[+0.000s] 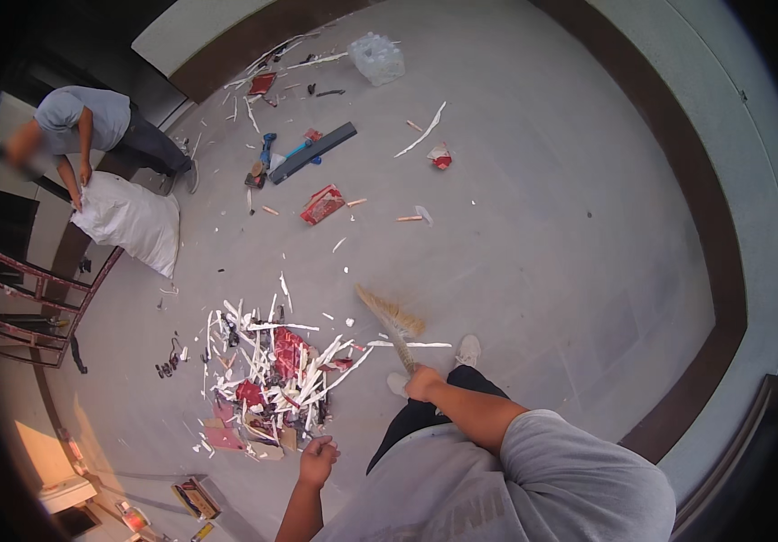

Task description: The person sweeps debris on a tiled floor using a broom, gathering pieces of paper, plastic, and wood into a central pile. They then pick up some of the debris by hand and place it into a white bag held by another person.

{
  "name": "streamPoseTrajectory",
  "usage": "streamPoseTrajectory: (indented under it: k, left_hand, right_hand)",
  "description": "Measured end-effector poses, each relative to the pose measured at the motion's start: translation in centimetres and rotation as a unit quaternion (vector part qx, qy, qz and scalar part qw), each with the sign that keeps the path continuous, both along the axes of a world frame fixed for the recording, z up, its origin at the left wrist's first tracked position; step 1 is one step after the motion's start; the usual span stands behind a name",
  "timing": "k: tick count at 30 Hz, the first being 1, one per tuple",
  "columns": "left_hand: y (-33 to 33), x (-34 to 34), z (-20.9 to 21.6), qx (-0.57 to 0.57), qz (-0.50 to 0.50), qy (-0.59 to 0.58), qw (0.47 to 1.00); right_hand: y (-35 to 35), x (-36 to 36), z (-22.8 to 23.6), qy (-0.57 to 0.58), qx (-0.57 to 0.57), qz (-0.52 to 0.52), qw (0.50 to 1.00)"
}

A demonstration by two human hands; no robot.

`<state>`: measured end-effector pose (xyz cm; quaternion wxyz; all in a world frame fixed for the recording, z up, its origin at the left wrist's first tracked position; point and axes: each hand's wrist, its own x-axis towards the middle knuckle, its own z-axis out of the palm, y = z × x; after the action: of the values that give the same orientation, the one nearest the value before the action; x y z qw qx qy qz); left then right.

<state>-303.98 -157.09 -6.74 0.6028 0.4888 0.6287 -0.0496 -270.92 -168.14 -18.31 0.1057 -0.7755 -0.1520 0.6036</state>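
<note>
My right hand (422,383) is closed round the handle of a straw broom (395,327). Its bristles fan out over the grey floor in front of my shoes, and a long white strip (421,344) lies by the handle. Empty, with the fingers loosely bent and apart, my left hand (318,461) hangs near the close edge of a heap of debris (267,370). White strips, red pieces of packaging and dark scraps make up that heap, to the left of the broom.
At the far left a co-worker (91,117) bends over a white sack (131,217), both hands on it. Red metal scaffolding (41,294) stands nearby. Farther out lie a long dark grey box (314,153), blue tools (268,147), a red box (323,206) and a clear plastic bag (376,59).
</note>
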Motion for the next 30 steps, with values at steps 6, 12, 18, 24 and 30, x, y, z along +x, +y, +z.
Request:
streamPoseTrajectory:
  k: [6,12,18,24,30]
  left_hand:
    - [2.1,-9.3,-1.9,-0.016,0.099,0.079,0.992]
    - [-0.6,-18.4,-7.1,-0.089,0.283,0.166,0.940]
    - [-3.0,-18.3,-12.7,0.021,-0.309,0.090,0.947]
    - [-2.2,7.4,-5.9,-0.108,0.139,0.049,0.983]
    - [2.9,27.7,1.7,-0.034,0.064,0.009,0.997]
  right_hand:
    - [2.8,0.7,3.7,-0.028,0.083,0.070,0.994]
    - [0.7,15.6,5.2,-0.216,0.098,0.036,0.971]
    - [6.8,39.5,0.4,-0.335,0.008,-0.059,0.940]
    - [16.5,61.2,-7.7,-0.357,-0.059,-0.144,0.921]
    - [26.9,64.4,-11.1,-0.299,-0.019,-0.012,0.954]
